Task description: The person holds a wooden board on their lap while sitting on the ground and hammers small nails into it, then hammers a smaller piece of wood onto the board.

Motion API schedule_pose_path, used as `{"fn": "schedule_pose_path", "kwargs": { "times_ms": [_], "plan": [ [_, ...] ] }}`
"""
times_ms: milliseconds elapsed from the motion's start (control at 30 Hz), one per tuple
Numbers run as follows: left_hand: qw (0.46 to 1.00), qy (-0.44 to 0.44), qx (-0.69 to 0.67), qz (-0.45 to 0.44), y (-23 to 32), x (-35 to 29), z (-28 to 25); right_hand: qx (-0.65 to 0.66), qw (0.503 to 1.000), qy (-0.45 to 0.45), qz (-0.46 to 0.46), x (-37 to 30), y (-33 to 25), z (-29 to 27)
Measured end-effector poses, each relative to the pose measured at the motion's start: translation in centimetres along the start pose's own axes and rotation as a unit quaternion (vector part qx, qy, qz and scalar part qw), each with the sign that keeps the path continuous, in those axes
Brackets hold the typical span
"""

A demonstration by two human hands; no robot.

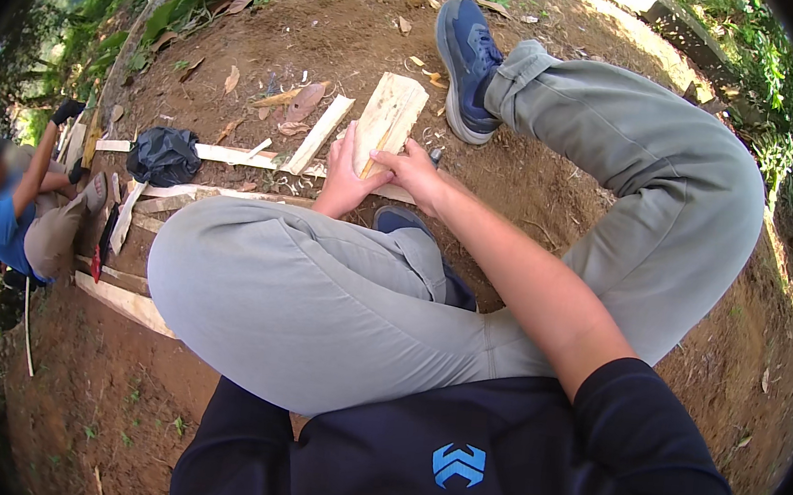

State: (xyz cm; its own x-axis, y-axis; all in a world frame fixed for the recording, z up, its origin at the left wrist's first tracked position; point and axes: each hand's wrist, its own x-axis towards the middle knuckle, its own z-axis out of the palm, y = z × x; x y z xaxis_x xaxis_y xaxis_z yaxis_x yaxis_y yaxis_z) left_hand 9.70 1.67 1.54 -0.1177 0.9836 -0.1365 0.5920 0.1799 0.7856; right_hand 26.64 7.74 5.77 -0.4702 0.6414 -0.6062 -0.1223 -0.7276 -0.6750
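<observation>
A short, thick piece of pale split wood (394, 109) is tilted up between my two hands, beyond my bent left knee. My left hand (346, 182) grips its near left side, with fingers closed against the edge. My right hand (415, 175) holds the near right side, the thumb lying across the wood's lower face. A darker yellow-brown streak runs along that face near the thumb. Just left of the block, a narrow pale wood strip (320, 133) lies on the soil. My left shoe (403, 220) shows partly below my hands.
Long wooden strips (219, 153) and a black plastic bag (165, 156) lie on the brown soil to the left. Farther left, a person in a blue shirt (3, 231) sits with wood pieces. My right shoe (469, 68) rests ahead. Dry leaves (304, 102) are scattered about.
</observation>
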Motion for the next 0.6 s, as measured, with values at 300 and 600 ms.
{"fn": "schedule_pose_path", "kwargs": {
  "times_ms": [300,600],
  "plan": [
    [0.999,-0.009,0.028,0.045,1.1,-0.1,-1.3,-0.064,0.992,0.112,-0.006,0.7,0.1,-1.0],
    [0.919,-0.173,-0.343,-0.094,-1.8,-0.9,-4.7,-0.034,0.997,0.032,-0.068,-0.3,-2.8,2.1]
  ]
}}
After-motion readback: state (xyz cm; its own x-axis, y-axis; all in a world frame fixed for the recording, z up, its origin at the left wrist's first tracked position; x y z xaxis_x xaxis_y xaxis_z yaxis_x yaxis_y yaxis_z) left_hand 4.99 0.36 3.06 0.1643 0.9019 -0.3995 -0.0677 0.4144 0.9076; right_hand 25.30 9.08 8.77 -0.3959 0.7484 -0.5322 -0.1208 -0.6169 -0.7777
